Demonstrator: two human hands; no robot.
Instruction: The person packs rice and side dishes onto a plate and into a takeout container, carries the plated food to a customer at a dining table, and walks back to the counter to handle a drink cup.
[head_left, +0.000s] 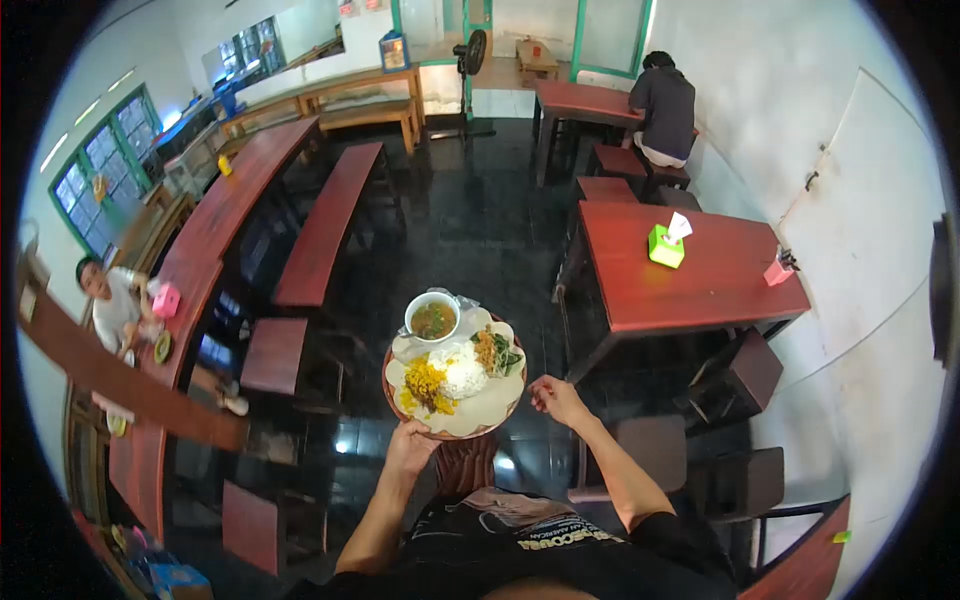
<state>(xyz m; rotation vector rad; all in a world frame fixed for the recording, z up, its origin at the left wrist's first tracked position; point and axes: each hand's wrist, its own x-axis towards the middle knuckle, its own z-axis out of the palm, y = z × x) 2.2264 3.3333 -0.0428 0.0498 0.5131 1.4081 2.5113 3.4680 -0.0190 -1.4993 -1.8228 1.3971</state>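
The left hand [408, 447] is gripping the near-left rim of a round tray [470, 433], its fingers largely disappearing underneath. The tray is hovering above the dark floor in front of the wearer and is carrying a scalloped cream plate [495, 402] with white rice [462, 374], shredded yellow food [424, 378] and leafy greens [506, 357]. A white bowl [409, 316] of soup is sitting toward the far side; a clear, crumpled-looking item beside it is staying hard to make out. The right hand [556, 400] is curling its fingers just beside the right rim; whether it is touching or holding anything, I cannot tell. On the black shirt [470, 550], small print is reading "AN AMERICAN", while larger yellow lettering is blurring past legibility.
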